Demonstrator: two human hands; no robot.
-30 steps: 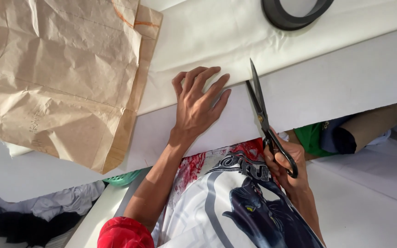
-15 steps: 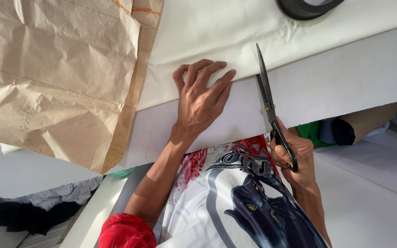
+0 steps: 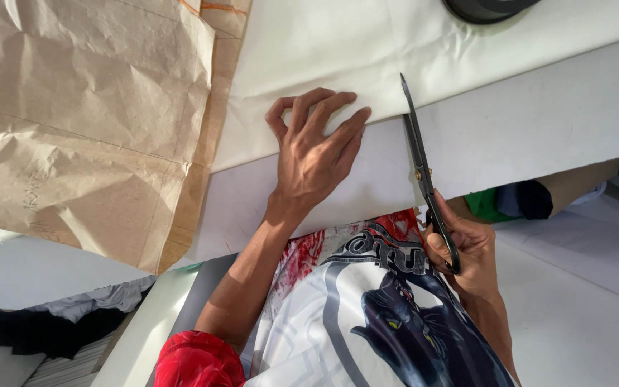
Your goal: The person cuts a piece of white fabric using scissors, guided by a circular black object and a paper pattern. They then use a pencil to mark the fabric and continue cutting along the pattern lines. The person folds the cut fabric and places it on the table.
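Pressing flat on the white fabric, the left hand lies with fingers spread and palm down, holding nothing, its fingertips at the fabric's near edge where it meets the white table. Just right of it, the right hand is closed round the handles of the black scissors; their blades run together, pointing far, with the tip touching the fabric edge. The two hands are apart, scissors between them. Left of the fabric, crumpled brown pattern paper overlaps it. A dark round object sits on the fabric at the far edge, partly cut off
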